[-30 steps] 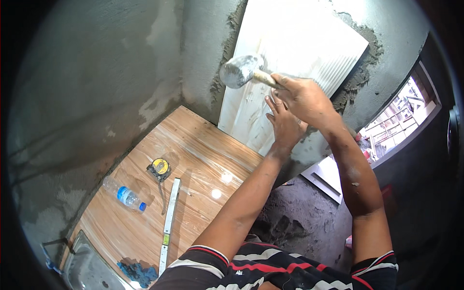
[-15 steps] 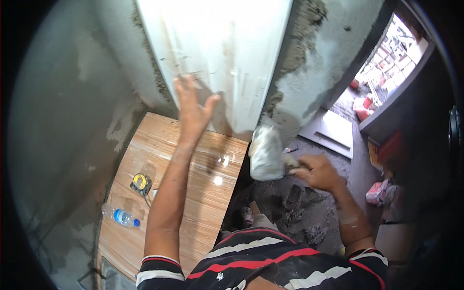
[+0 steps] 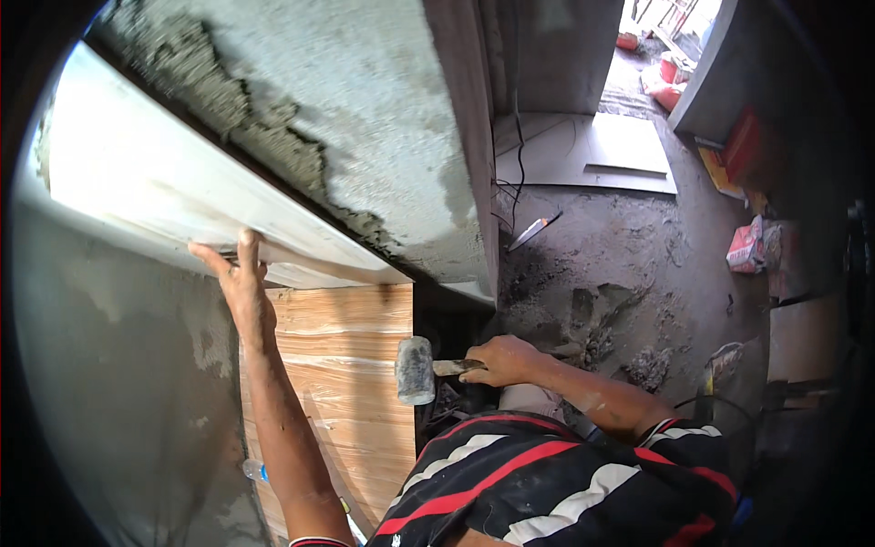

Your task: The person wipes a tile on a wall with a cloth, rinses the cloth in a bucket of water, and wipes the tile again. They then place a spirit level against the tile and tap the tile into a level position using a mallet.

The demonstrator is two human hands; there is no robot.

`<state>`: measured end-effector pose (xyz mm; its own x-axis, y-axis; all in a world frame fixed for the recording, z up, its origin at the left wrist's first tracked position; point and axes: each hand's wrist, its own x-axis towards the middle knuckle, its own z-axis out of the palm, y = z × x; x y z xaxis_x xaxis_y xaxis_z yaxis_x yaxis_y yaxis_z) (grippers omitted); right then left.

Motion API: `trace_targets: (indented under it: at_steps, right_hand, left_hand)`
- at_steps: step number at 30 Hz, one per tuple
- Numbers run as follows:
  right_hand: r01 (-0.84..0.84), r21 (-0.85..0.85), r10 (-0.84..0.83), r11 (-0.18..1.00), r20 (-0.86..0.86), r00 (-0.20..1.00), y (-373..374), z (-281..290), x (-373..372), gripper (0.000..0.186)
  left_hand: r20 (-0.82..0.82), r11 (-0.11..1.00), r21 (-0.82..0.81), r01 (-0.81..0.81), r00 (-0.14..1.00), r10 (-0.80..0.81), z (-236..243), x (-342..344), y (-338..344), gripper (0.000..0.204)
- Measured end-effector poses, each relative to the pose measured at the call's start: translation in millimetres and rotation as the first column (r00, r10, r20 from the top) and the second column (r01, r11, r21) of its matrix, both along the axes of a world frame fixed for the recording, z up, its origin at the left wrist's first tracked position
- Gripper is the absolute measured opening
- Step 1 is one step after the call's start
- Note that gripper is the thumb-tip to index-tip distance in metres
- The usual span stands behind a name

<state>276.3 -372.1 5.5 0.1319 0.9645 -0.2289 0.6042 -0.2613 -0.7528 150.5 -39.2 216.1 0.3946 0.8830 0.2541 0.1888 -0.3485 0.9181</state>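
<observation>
My left hand point(image 3: 246, 287) has its fingers spread against the lower part of a large glossy white tile point(image 3: 164, 164), which stands against the rough wall. My right hand point(image 3: 504, 361) is closed around the short handle of a mallet point(image 3: 416, 372). The mallet's thick, pale grey, worn head hangs over the right edge of a wood-grain surface point(image 3: 365, 319), apart from the white tile. That surface meets the tile's lower edge. Wet-looking mortar point(image 3: 292, 137) shows in ragged lumps along the tile's side.
Beside my left forearm a plastic bottle point(image 3: 254, 469) is partly hidden. On the dusty floor to the right lie a knife-like tool point(image 3: 533, 232), pale panels point(image 3: 583, 155) and a red-and-white bag point(image 3: 747, 246). A black cable point(image 3: 519, 155) hangs by the wall. Beyond is a bright doorway point(image 3: 656, 55).
The view has swung to the right, showing more floor. The mallet, blurred before beside the tile's lower corner, is now lower and nearer my body. My left hand is still at the tile.
</observation>
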Motion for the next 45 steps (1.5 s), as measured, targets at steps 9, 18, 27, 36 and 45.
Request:
trace_targets:
  at_steps: [9, 18, 27, 36, 45]
  right_hand:
    - [-0.030, 0.078, 0.036, 0.996, -0.074, 0.997, 23, 0, 3, 0.047]
    - [-0.035, 0.283, 0.044, 0.958, -0.026, 0.999, 95, 7, -24, 0.039]
    - [-0.310, 0.137, 0.227, 0.941, 0.424, 0.877, 212, 9, -50, 0.044]
    - [-0.182, 0.181, 0.156, 0.967, 0.149, 0.977, 236, 23, -33, 0.049]
    - [-0.231, 0.376, 0.092, 0.897, 0.352, 0.932, 242, 8, -49, 0.036]
  left_hand:
    - [0.061, 0.999, -0.039, 0.000, 0.998, 0.002, -1, 2, 3, 0.121]
    - [0.031, 0.982, 0.088, -0.169, 0.985, 0.167, -26, 26, 0, 0.129]
    - [0.147, 0.971, -0.136, -0.198, 0.965, 0.217, -36, 39, -31, 0.134]
    - [0.138, 0.981, -0.127, -0.145, 0.977, 0.162, -32, 26, -30, 0.152]
    - [0.120, 0.978, -0.116, -0.176, 0.975, 0.189, -27, 20, -29, 0.150]
